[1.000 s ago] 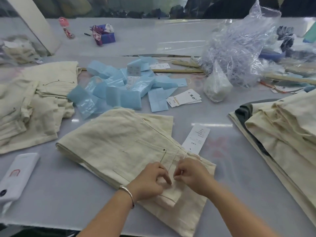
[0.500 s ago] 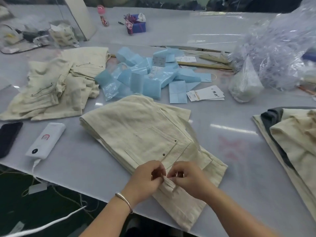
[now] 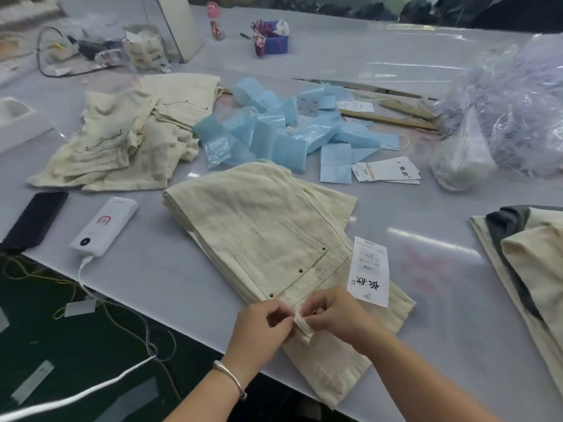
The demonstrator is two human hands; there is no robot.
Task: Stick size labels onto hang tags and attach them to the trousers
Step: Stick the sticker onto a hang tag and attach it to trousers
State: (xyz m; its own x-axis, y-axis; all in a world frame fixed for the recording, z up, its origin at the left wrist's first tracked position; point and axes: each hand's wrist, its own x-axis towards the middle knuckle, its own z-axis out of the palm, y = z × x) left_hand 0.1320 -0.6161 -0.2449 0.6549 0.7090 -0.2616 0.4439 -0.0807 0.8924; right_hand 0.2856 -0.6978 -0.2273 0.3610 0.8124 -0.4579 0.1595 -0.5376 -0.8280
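Folded cream trousers (image 3: pixel 262 226) lie on the grey table, back pocket up, waistband towards me. My left hand (image 3: pixel 262 325) and my right hand (image 3: pixel 333 315) meet at the waistband and both pinch a belt loop (image 3: pixel 302 328) there. A white hang tag (image 3: pixel 369 271) with printed characters lies on the trousers just above my right hand. What passes between my fingertips is hidden. A small stack of more hang tags (image 3: pixel 388 173) lies beyond the trousers, next to a heap of blue label sheets (image 3: pixel 283 132).
A crumpled pile of cream trousers (image 3: pixel 131 138) lies at the left, another stack (image 3: pixel 530 269) at the right edge. A white power bank (image 3: pixel 105 225) with cable and a dark phone (image 3: pixel 36 219) sit near the table's front left edge. Clear plastic bags (image 3: pixel 505 105) are heaped at the back right.
The view has swung left and down. The white hang tag now lies in sight on the trousers beside my right hand. Both hands stay at the belt loop.
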